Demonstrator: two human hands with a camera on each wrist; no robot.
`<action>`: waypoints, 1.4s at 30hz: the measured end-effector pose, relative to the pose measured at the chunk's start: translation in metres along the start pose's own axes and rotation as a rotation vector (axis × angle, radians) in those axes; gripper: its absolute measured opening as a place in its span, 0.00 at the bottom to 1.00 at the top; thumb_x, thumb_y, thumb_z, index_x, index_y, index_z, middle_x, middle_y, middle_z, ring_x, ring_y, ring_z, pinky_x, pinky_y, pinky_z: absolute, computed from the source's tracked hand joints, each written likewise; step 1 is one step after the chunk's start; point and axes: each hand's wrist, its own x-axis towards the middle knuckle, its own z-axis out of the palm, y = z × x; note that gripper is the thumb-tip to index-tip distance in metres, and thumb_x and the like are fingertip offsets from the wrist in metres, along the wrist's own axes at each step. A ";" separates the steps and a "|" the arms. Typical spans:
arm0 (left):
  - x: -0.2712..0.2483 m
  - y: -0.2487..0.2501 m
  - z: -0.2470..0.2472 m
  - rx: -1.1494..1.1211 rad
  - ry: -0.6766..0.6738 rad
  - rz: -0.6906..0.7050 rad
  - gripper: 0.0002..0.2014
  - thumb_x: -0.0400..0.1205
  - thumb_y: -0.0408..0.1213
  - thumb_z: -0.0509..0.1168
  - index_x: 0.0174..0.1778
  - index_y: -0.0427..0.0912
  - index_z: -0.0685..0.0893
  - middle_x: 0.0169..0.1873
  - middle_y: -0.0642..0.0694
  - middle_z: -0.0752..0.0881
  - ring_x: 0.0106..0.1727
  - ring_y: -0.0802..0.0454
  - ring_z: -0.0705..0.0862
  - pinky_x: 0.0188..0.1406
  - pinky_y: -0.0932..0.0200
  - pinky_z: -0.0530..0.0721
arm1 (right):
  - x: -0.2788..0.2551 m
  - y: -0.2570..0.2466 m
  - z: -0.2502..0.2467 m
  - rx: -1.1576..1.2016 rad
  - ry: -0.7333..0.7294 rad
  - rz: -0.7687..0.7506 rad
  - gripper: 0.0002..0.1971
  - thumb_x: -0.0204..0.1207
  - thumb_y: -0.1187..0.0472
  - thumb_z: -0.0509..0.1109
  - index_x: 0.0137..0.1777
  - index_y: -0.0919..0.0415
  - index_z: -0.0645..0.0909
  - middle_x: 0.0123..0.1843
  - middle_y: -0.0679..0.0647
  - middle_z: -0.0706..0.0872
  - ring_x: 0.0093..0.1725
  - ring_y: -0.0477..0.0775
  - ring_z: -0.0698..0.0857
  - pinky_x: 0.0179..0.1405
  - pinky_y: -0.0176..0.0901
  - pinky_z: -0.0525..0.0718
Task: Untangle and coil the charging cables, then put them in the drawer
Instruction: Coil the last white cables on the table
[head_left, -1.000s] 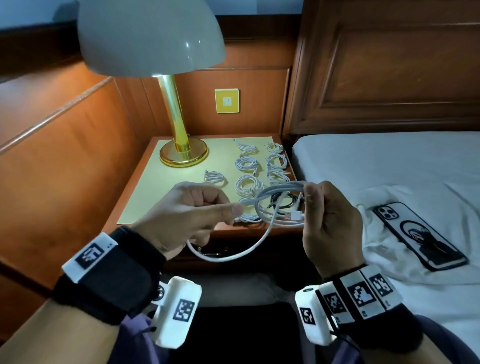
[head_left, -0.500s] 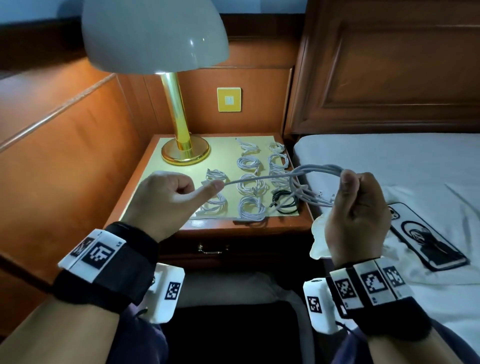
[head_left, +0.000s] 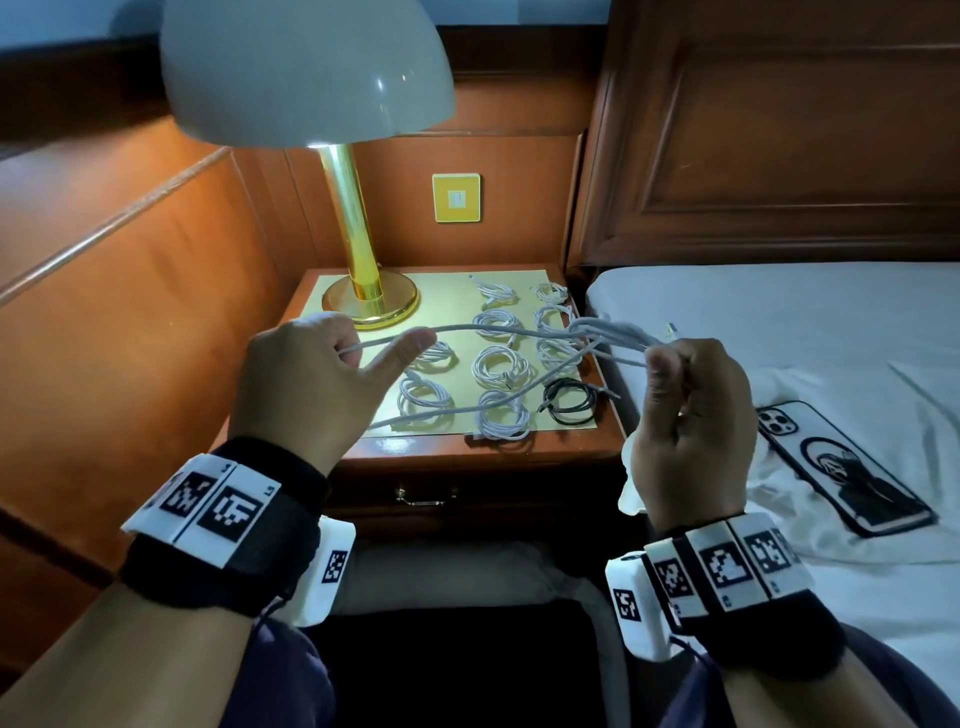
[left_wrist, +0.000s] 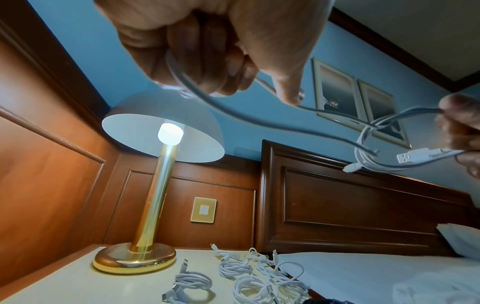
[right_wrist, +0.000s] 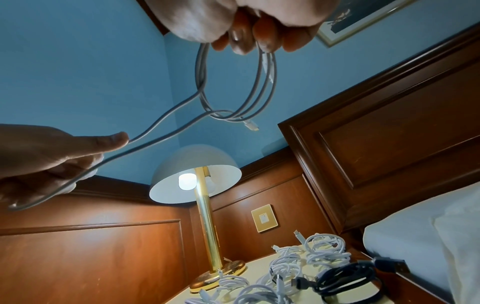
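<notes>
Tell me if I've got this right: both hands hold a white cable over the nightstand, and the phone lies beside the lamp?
Not quite. The phone lies on the bed, as the head view shows, not beside the lamp. The rest is right: both hands hold the white cable over the nightstand.

A lit table lamp with a pale dome shade (head_left: 306, 73) and a shiny brass stem stands at the back left of the wooden bedside worktop (head_left: 483, 449), which carries a pale yellow mat. Behind the lamp, orange-brown wood panelling (head_left: 130, 291) covers the lower wall, with a square brass wall switch plate (head_left: 456, 198) set just right of the stem. Above the panelling the wall is painted blue (left_wrist: 124, 61) and bears two framed pictures (left_wrist: 358, 98). Right of the lamp rises a dark carved wooden headboard (head_left: 779, 145) over a bed with white sheets (head_left: 779, 312).
</notes>
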 end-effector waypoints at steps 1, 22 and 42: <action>0.000 0.000 0.000 0.026 -0.008 0.004 0.36 0.72 0.73 0.65 0.21 0.43 0.63 0.17 0.50 0.64 0.21 0.53 0.64 0.23 0.60 0.63 | 0.000 0.001 0.001 -0.018 -0.009 -0.027 0.20 0.90 0.50 0.54 0.43 0.62 0.75 0.37 0.47 0.73 0.35 0.54 0.73 0.37 0.53 0.72; 0.002 -0.006 -0.002 0.421 -0.686 0.036 0.22 0.70 0.62 0.78 0.32 0.49 0.79 0.40 0.57 0.88 0.41 0.56 0.84 0.32 0.62 0.75 | 0.002 0.011 -0.002 -0.205 0.075 -0.027 0.19 0.90 0.54 0.61 0.42 0.67 0.82 0.39 0.60 0.80 0.39 0.57 0.73 0.49 0.44 0.65; -0.021 0.029 0.002 0.178 -0.138 0.220 0.10 0.84 0.45 0.68 0.59 0.50 0.85 0.35 0.48 0.89 0.35 0.40 0.88 0.34 0.50 0.87 | 0.000 -0.013 0.004 1.003 -0.300 1.127 0.21 0.90 0.45 0.55 0.36 0.54 0.71 0.28 0.49 0.67 0.24 0.47 0.63 0.27 0.43 0.63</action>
